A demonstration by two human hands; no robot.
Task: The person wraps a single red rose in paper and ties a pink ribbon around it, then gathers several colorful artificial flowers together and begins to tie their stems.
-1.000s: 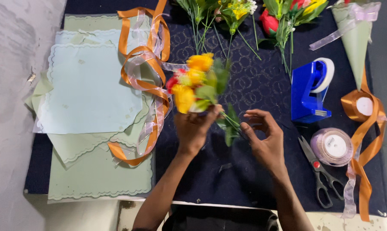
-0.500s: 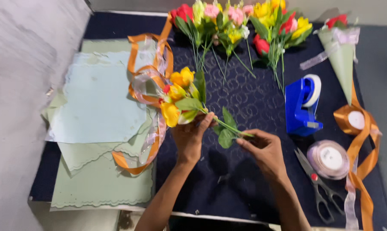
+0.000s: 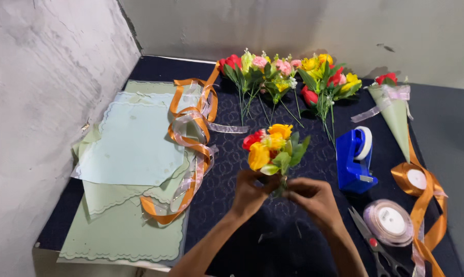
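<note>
Small bunch of yellow, orange and red artificial flowers with green leaves (image 3: 273, 150) held upright at centre, stems pinched where both hands meet. Left hand (image 3: 251, 191) wrapped around the stem base from the left; right hand (image 3: 314, 197) closed on the same stems from the right, fingertips touching the left hand's. Long axis of the bunch running up and away from the hands, heads just beyond the knuckles, both hands equally near.

Just right of the right hand, a blue tape dispenser (image 3: 356, 159); nearer the body on that side, scissors with a red pivot (image 3: 374, 245) and a pale pink ribbon spool (image 3: 389, 221), with orange satin ribbon (image 3: 422, 205) trailing past. Left of the left hand, looped orange and sheer ribbon (image 3: 193, 149) over pale green scalloped paper sheets (image 3: 129, 154). Well beyond the hands, a row of mixed artificial flower stems (image 3: 283, 77) and a green paper cone (image 3: 393, 110). Open dark blue patterned table cloth (image 3: 232, 154) directly beyond and beneath the hands; grey wall (image 3: 42, 102) close on the far left.
</note>
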